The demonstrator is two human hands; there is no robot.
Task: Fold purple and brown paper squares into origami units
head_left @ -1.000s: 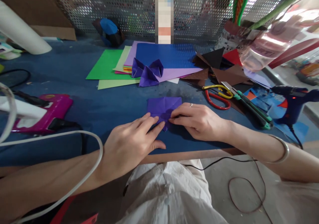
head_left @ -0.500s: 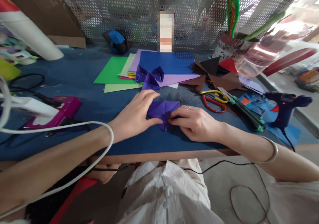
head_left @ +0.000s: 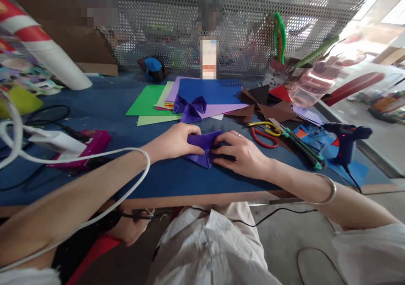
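Between my hands is a creased sheet of purple origami paper (head_left: 202,143), partly folded, just above or on the blue tabletop. My left hand (head_left: 177,141) pinches its left side, thumb against the fingers. At the right side, the fingers of my right hand (head_left: 243,152) grip the paper near its middle fold, covering part of it. Just beyond my hands sits a folded purple paper piece (head_left: 191,107) with several pointed flaps, at the front of a stack of coloured paper (head_left: 209,90).
Right of my hands lie red-and-yellow-handled scissors (head_left: 265,134), a green utility knife (head_left: 300,145) and a glue gun (head_left: 346,143) with a red light. Brown paper scraps (head_left: 278,107) lie behind them. At left is a magenta power strip (head_left: 95,139); a white cable (head_left: 110,150) crosses over my left forearm.
The purple paper was lying flatter; its sides are now lifted and bent up along the creases. My left hand has gone from resting spread over its edge to pinching it. The camera view shifted slightly.
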